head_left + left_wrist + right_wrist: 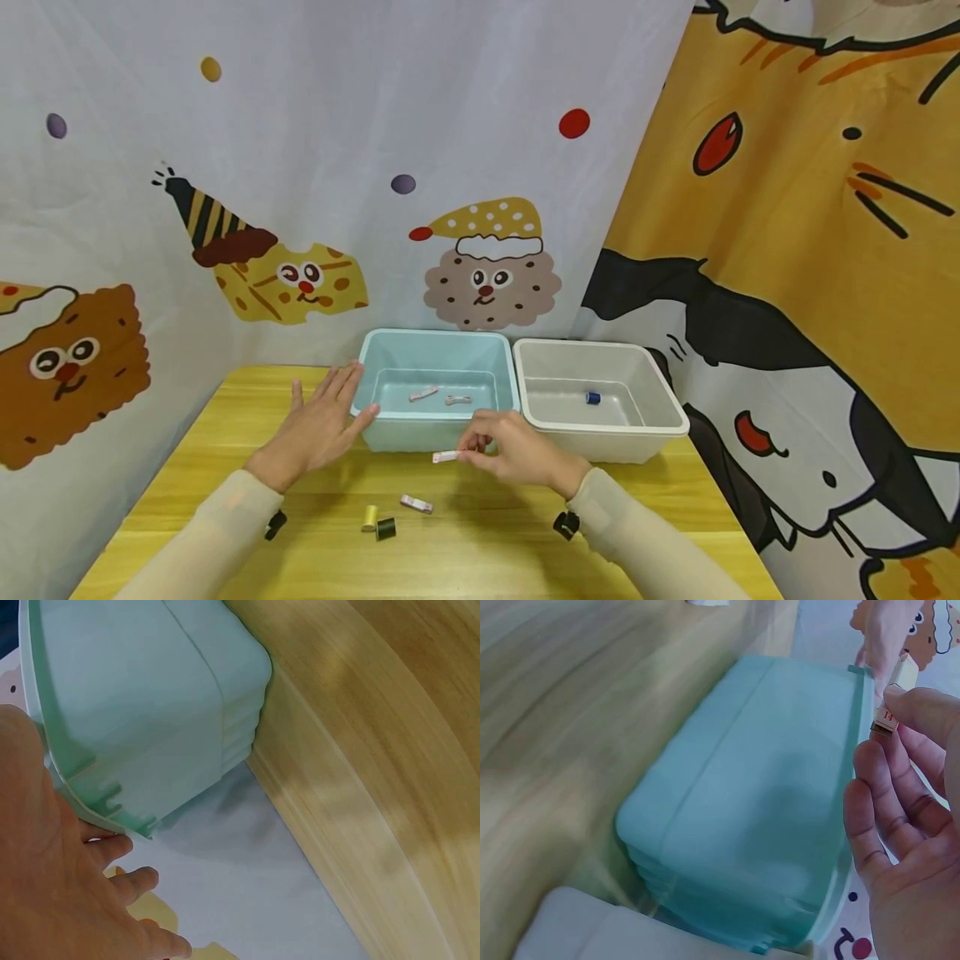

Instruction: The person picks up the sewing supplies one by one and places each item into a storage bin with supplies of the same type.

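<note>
My right hand [504, 446] pinches a folded tape measure [446, 456], a pale strip with red print, in front of the light blue bin [420, 435]. In the right wrist view the tape measure [895, 694] sits between thumb and fingertips, a red number showing. My left hand [318, 427] rests at the left rim of the blue bin, fingers spread and fairly straight. Two more tape measures [423, 393] lie inside that bin. On the table are another tape measure [416, 503], a yellow thread spool [370, 518] and a dark green thread spool [386, 528].
Right beside the blue bin stands a white bin [600, 442] holding a blue thread spool [592, 398]. Both bins are near the back edge of the wooden table [480, 558], before a printed curtain [300, 125]. A second patterned cloth [787, 275] hangs at the right.
</note>
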`<action>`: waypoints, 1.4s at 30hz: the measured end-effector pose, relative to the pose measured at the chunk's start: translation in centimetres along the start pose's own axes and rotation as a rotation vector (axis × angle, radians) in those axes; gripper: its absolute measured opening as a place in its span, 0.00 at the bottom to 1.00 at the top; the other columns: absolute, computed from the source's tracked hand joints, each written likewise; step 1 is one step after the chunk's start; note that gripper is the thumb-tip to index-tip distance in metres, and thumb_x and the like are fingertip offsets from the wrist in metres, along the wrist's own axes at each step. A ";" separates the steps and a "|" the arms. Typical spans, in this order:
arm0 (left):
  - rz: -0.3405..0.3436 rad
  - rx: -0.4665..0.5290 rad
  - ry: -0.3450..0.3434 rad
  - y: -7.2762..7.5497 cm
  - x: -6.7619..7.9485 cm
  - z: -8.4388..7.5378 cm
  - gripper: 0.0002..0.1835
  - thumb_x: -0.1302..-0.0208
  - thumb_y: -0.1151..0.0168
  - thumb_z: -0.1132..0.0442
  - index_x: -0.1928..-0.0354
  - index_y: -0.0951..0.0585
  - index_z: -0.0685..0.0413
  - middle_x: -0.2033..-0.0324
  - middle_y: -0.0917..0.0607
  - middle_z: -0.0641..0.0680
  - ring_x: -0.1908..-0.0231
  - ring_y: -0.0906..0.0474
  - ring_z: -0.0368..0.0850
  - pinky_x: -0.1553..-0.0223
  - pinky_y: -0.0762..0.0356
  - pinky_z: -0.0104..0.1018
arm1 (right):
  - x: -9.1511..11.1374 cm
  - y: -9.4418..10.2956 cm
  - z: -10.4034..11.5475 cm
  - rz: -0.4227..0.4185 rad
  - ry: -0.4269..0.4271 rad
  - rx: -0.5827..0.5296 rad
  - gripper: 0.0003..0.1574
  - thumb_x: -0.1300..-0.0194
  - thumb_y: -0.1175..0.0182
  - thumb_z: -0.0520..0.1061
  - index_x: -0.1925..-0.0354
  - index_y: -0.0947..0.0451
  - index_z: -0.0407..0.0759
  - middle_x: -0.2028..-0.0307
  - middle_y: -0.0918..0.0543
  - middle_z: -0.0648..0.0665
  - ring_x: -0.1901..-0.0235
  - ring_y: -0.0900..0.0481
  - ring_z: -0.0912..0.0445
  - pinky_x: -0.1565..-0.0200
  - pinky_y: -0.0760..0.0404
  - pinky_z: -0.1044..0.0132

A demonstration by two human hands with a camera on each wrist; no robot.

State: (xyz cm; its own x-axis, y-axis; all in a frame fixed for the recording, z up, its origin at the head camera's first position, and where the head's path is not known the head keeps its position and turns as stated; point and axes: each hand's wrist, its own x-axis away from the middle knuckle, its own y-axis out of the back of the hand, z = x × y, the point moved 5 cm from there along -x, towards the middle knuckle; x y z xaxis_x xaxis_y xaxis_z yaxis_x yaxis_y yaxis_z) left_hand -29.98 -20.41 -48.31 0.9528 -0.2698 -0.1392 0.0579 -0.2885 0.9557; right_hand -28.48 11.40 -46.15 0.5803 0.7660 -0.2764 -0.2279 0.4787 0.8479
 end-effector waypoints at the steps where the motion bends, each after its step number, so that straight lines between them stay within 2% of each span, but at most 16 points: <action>1: 0.001 -0.002 -0.001 0.0 0.0 0.0 0.49 0.06 0.59 0.30 0.05 0.47 0.61 0.05 0.46 0.64 0.08 0.46 0.75 0.19 0.60 0.98 | -0.1 0.2 0.1 -0.004 0.005 0.004 0.02 0.18 0.24 0.47 0.52 0.05 0.52 0.60 0.09 0.56 0.61 0.18 0.72 0.56 0.10 0.71; 6: 0.004 0.002 -0.002 0.1 -0.1 0.0 0.48 0.06 0.56 0.32 0.05 0.46 0.61 0.05 0.46 0.64 0.08 0.45 0.75 0.20 0.60 0.98 | -0.6 1.1 0.2 -0.021 0.014 0.032 0.02 0.17 0.25 0.47 0.52 0.05 0.53 0.61 0.09 0.57 0.61 0.18 0.72 0.56 0.14 0.76; 15: 0.001 -0.003 -0.003 -0.2 -0.1 0.1 0.49 0.06 0.58 0.30 0.05 0.46 0.61 0.05 0.45 0.63 0.08 0.45 0.75 0.20 0.61 0.98 | -1.5 2.4 0.0 -0.007 -0.024 0.041 0.03 0.16 0.26 0.50 0.51 0.06 0.56 0.61 0.11 0.60 0.61 0.18 0.70 0.57 0.15 0.73; 22: -0.008 -0.001 -0.002 -0.2 -0.1 0.1 0.48 0.06 0.55 0.32 0.05 0.46 0.61 0.05 0.44 0.63 0.08 0.44 0.75 0.20 0.61 0.98 | -2.5 3.4 -0.5 -0.035 0.018 0.044 0.03 0.16 0.26 0.49 0.52 0.07 0.53 0.61 0.10 0.58 0.63 0.19 0.68 0.57 0.13 0.72; 27: -0.011 0.003 -0.001 -0.2 -0.1 0.0 0.49 0.07 0.58 0.30 0.05 0.45 0.60 0.05 0.44 0.63 0.08 0.45 0.74 0.19 0.61 0.98 | -3.3 4.0 -1.2 -0.048 0.030 0.063 0.04 0.16 0.25 0.48 0.53 0.06 0.51 0.62 0.09 0.55 0.64 0.18 0.68 0.59 0.15 0.72; 31: -0.014 0.010 0.001 -0.3 -0.2 0.0 0.48 0.07 0.56 0.31 0.05 0.45 0.60 0.05 0.44 0.63 0.07 0.45 0.74 0.19 0.61 0.97 | -3.9 4.5 -1.9 -0.051 0.016 0.050 0.04 0.17 0.25 0.47 0.53 0.06 0.50 0.63 0.09 0.55 0.64 0.17 0.67 0.61 0.13 0.67; 34: -0.015 0.008 0.003 -0.3 -0.2 0.0 0.48 0.06 0.55 0.32 0.05 0.45 0.60 0.05 0.44 0.64 0.08 0.44 0.74 0.19 0.60 0.97 | -4.4 4.7 -2.4 -0.060 0.017 0.061 0.03 0.18 0.24 0.47 0.53 0.05 0.50 0.63 0.09 0.54 0.63 0.16 0.66 0.57 0.09 0.62; 42: -0.017 0.006 0.002 -0.2 -0.1 0.1 0.49 0.07 0.59 0.29 0.05 0.45 0.60 0.05 0.44 0.63 0.08 0.44 0.74 0.19 0.60 0.97 | -5.9 5.2 -3.6 -0.076 -0.023 0.086 0.02 0.19 0.23 0.46 0.55 0.05 0.51 0.63 0.08 0.54 0.65 0.16 0.67 0.53 0.05 0.57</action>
State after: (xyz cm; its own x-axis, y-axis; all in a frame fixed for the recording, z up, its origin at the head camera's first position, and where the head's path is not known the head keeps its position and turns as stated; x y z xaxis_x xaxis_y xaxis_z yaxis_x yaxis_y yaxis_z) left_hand -30.15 -20.45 -48.53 0.9521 -0.2632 -0.1554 0.0727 -0.2989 0.9515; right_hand -35.90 10.96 -41.74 0.6117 0.7183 -0.3315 -0.1152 0.4954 0.8610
